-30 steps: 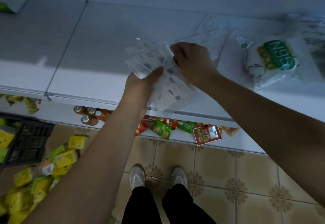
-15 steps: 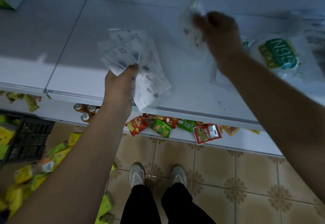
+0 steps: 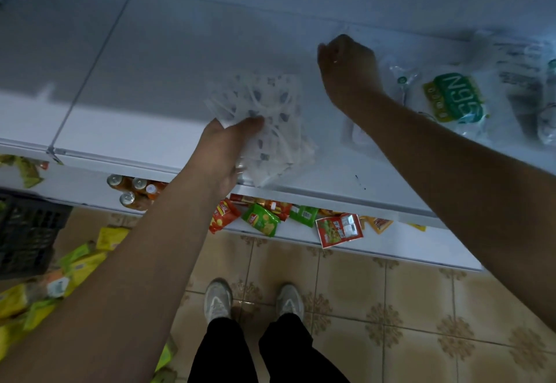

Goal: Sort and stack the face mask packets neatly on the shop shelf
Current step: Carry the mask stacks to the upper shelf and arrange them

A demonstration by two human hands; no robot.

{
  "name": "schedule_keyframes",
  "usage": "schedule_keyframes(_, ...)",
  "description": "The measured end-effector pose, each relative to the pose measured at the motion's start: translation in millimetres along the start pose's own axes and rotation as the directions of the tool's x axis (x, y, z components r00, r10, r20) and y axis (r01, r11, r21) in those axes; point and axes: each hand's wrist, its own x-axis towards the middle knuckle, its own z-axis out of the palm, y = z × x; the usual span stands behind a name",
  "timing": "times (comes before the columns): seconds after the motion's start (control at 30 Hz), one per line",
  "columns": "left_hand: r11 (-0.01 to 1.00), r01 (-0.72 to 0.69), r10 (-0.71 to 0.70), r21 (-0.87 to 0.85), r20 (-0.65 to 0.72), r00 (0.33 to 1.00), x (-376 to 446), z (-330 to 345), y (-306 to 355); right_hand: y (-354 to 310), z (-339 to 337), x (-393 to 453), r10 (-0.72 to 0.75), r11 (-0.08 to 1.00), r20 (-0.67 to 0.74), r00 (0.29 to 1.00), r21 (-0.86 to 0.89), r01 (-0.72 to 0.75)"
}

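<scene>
Since the earlier frame, the right hand (image 3: 346, 66) has dropped from the shelf's back toward its middle; its fingers curl down, grip not discernible. Left hand (image 3: 224, 154) fingers clamp the fanned mask packets (image 3: 270, 120) above the shelf (image 3: 168, 87). N95 packet (image 3: 454, 96) lies right of the right fingers.

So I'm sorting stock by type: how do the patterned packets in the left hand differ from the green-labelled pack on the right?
The patterned packets are thin, fanned and held; the green-labelled pack is bulky and lies on the shelf. The former carry small dark prints, the latter one large green label. Both are clear plastic.
</scene>
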Motion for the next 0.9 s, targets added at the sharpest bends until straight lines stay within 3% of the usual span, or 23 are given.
schedule_keyframes(0.07,1.0,0.002,-0.001,-0.024,0.018,1.0,-1,-2,-4,24,-6,14,-0.029,0.941,-0.013,0.999,-0.339,0.023)
schedule_keyframes(0.2,0.998,-0.047,0.047,-0.037,-0.004,0.999,-5,1,-7,35,-6,22,-0.149,0.859,-0.036,0.988,-0.499,0.111)
schedule_keyframes(0.3,0.996,-0.082,0.08,-0.046,-0.051,0.995,-8,1,-7,15,-9,14,-0.247,0.927,-0.064,0.967,-0.305,0.217)
schedule_keyframes(0.37,0.994,-0.093,0.086,-0.059,-0.116,0.99,-12,-1,-5,0,-18,7,-0.192,0.977,-0.226,0.955,0.051,0.208)
schedule_keyframes(0.43,0.99,-0.113,0.098,-0.087,-0.164,0.982,-15,-6,-4,-14,-28,-5,0.039,0.871,-0.255,0.966,0.483,0.092)
schedule_keyframes(0.5,0.985,-0.129,0.107,-0.112,-0.183,0.977,-17,-6,-2,-25,-36,-22,0.194,0.633,-0.076,0.978,0.772,-0.066)
schedule_keyframes(0.53,0.984,-0.132,0.109,-0.116,-0.186,0.976,-19,-5,-1,-28,-38,-31,0.207,0.582,0.003,0.978,0.803,-0.125)
schedule_keyframes(0.63,0.985,-0.128,0.113,-0.114,-0.129,0.985,-27,10,6,-30,-37,-63,0.179,0.679,0.1,0.979,0.707,-0.196)
schedule_keyframes(0.73,0.976,-0.049,0.065,-0.213,0.068,0.996,-37,32,15,-24,-39,-82,0.207,0.728,0.064,0.976,0.657,-0.197)
schedule_keyframes(0.8,0.984,-0.111,0.137,-0.143,0.187,0.973,-41,43,16,-21,-46,-93,0.203,0.784,0.044,0.978,0.591,-0.189)
schedule_keyframes(0.9,0.974,-0.224,0.219,-0.012,0.26,0.94,-43,62,8,-7,-62,-113,0.117,0.871,-0.032,0.993,0.483,-0.087)
